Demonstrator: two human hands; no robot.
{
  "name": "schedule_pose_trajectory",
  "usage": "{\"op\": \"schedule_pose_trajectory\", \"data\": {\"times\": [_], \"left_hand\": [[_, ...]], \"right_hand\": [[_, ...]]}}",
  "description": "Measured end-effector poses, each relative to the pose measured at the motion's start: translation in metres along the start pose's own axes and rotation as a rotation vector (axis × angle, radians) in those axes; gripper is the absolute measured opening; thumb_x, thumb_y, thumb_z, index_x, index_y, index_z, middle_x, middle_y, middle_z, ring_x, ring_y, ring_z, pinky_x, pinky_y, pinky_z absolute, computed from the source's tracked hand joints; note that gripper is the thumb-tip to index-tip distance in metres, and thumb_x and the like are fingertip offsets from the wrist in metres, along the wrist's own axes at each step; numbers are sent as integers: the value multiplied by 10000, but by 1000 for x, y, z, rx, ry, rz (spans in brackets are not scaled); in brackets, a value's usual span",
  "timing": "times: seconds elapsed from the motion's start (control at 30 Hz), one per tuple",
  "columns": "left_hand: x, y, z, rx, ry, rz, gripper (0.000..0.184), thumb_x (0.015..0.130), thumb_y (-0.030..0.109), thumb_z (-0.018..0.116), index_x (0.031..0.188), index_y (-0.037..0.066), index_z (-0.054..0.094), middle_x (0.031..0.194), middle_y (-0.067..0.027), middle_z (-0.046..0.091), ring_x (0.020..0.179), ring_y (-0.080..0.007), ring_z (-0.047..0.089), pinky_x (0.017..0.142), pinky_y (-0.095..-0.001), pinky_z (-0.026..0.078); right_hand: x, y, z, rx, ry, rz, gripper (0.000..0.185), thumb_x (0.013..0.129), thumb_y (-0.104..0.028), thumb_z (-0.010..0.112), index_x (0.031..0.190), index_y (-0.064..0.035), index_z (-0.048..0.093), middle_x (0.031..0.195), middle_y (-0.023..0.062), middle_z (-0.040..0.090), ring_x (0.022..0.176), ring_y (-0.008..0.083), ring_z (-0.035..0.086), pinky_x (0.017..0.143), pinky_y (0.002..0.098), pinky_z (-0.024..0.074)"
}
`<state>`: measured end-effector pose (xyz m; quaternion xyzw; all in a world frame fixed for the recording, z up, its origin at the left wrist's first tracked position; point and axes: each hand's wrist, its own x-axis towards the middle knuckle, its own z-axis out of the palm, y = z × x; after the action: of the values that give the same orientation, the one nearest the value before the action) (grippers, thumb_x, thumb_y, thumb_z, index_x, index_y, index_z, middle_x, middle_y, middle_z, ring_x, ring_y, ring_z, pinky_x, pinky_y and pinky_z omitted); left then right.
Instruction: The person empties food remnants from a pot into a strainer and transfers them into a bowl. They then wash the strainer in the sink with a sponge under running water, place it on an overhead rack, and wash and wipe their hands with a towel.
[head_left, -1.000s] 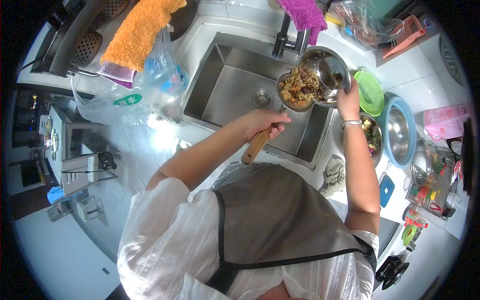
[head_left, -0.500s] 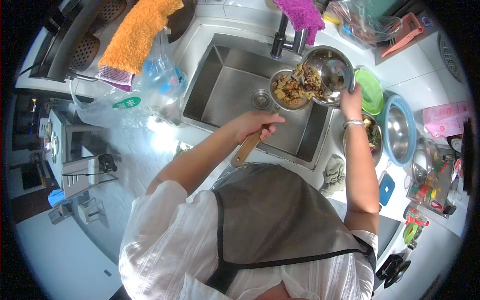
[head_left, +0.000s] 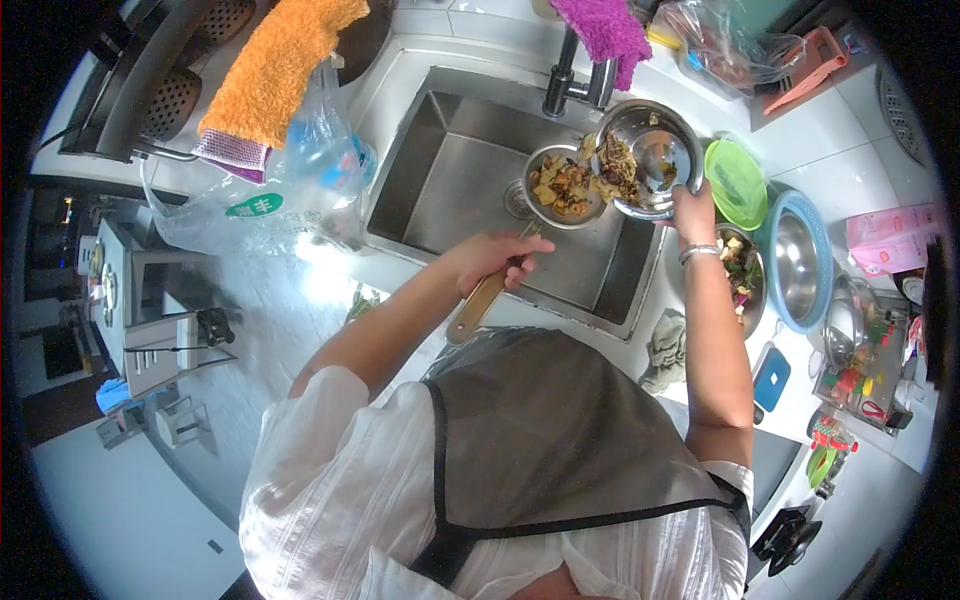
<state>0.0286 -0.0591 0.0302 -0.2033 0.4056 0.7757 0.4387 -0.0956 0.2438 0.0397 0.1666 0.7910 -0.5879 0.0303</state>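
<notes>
My left hand is closed around the wooden handle of a round metal strainer held over the sink. Chopped, soaked-looking brown and yellowish food pieces lie in the strainer; its bottom is hidden under them. With my right hand I grip the rim of a stainless steel bowl, tilted left toward the strainer. More wet pieces cling along the bowl's lower left side, next to the strainer's edge. A few scraps remain deeper inside the bowl.
A black faucet with a purple cloth stands behind the sink. To the right are a green basin, a blue-rimmed basin, a bowl of vegetables and a grey rag. A plastic bag sits left.
The strainer has shifted slightly left and toward me. The bowl has moved a little left and tilted further, with its food pieces spread along the lower side.
</notes>
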Motion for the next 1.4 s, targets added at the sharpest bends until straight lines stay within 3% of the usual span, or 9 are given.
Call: {"op": "schedule_pose_trajectory", "data": {"times": [0.23,0.33,0.43,0.53,0.63,0.77,0.97,1.07,1.4], "left_hand": [[5,-4,-9,-49,-10,-19,277,975,265,588,1172,69,602,755,-11,519,527,-70,434,435,-209,381],[7,-6,-9,-21,-9,-10,278,975,267,589,1170,70,609,759,-9,521,533,-70,438,442,-208,385],[5,-6,-2,22,-18,17,279,969,274,598,1163,74,617,764,-4,526,540,-68,448,453,-207,393],[4,-5,5,46,-30,32,291,961,289,612,1158,76,619,772,0,534,548,-65,463,463,-210,404],[3,-2,13,53,-12,30,296,953,307,623,1141,78,621,778,0,539,551,-63,474,463,-214,407],[9,1,21,83,17,24,360,965,346,599,1223,94,602,766,27,514,526,-45,427,457,-183,374],[21,8,35,-15,15,-4,311,974,309,590,1186,81,595,764,21,519,540,-47,450,455,-181,389],[19,14,50,-36,38,15,295,979,300,581,1171,75,593,765,18,523,548,-44,458,458,-180,396],[24,29,62,-92,9,17,273,980,259,578,1132,32,578,766,13,524,565,-37,468,472,-178,423]], "right_hand": [[-8,0,3,19,-25,-38,533,841,-31,507,1347,50,363,978,190,618,645,234,659,434,311,575],[-13,-3,0,-76,-45,-108,577,833,-31,522,1380,41,352,1046,208,604,764,240,672,595,315,593],[12,33,3,-378,157,-563,623,822,-13,537,1412,29,341,1140,221,573,928,262,650,828,332,542],[-2,19,9,-319,154,-624,645,814,9,542,1426,24,336,1182,210,552,1042,276,603,962,356,449],[-37,-22,14,-300,89,-465,664,792,34,535,1425,20,336,1202,206,533,1041,317,592,925,392,466],[-42,-25,16,-470,105,-652,710,770,47,538,1441,-9,313,1228,217,494,1044,362,573,882,408,483],[-53,-30,22,-543,115,-858,818,721,96,584,1462,-63,277,1302,218,445,1076,407,551,875,437,495],[-56,-29,27,-503,126,-827,818,704,116,538,1465,-68,300,1259,206,479,1096,393,538,900,411,475],[-56,-27,26,-572,159,-941,868,687,134,592,1466,-103,291,1359,217,438,1181,418,517,906,438,503]]}}
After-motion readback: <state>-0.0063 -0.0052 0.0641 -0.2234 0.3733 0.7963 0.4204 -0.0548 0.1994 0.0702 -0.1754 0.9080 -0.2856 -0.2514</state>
